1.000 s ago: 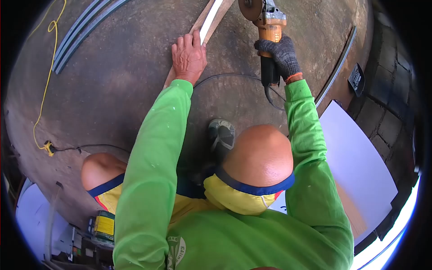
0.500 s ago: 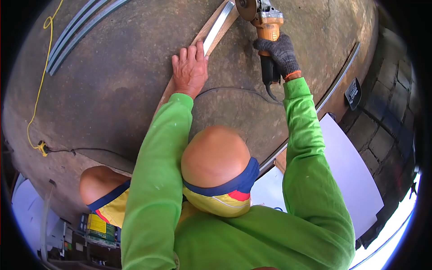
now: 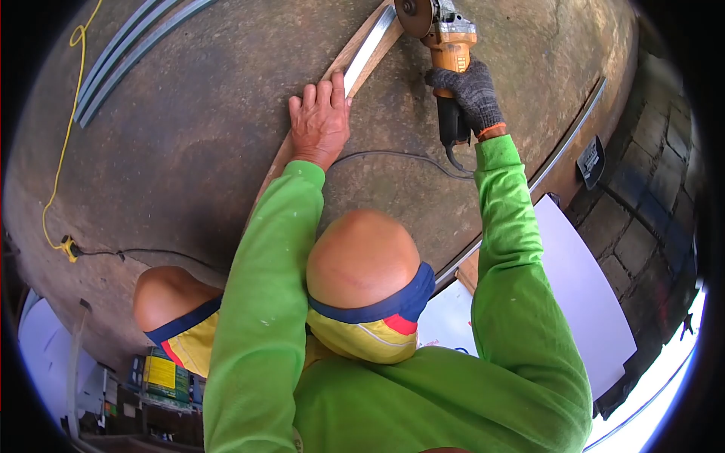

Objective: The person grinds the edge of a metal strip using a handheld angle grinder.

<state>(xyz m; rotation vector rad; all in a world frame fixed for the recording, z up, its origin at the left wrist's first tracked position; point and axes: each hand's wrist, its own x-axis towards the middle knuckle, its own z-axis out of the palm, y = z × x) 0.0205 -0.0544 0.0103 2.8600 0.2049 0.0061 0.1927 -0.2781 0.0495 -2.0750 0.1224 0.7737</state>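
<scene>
My right hand (image 3: 470, 94), in a dark grey knit glove with an orange cuff, is wrapped round the body of an orange and black angle grinder (image 3: 451, 57). The grinder's disc (image 3: 414, 13) is at the top edge, beside the far end of a shiny metal strip (image 3: 368, 47). That strip lies along a wooden board (image 3: 349, 54) on the floor. Bare and with its fingers bent, my left hand (image 3: 319, 124) holds the near end of the strip against the board. Its palm hides part of both.
Grey metal channels (image 3: 143, 47) lie at upper left, near a yellow cord (image 3: 62, 162) and its plug connector (image 3: 70, 248). The grinder's black cable (image 3: 393, 153) crosses the floor. A long metal bar (image 3: 568, 137) and a white sheet (image 3: 581, 294) lie at right, by a block wall (image 3: 627, 204).
The view has shifted very slightly. Both hands, the grinder and the strip keep nearly the same places relative to one another.
</scene>
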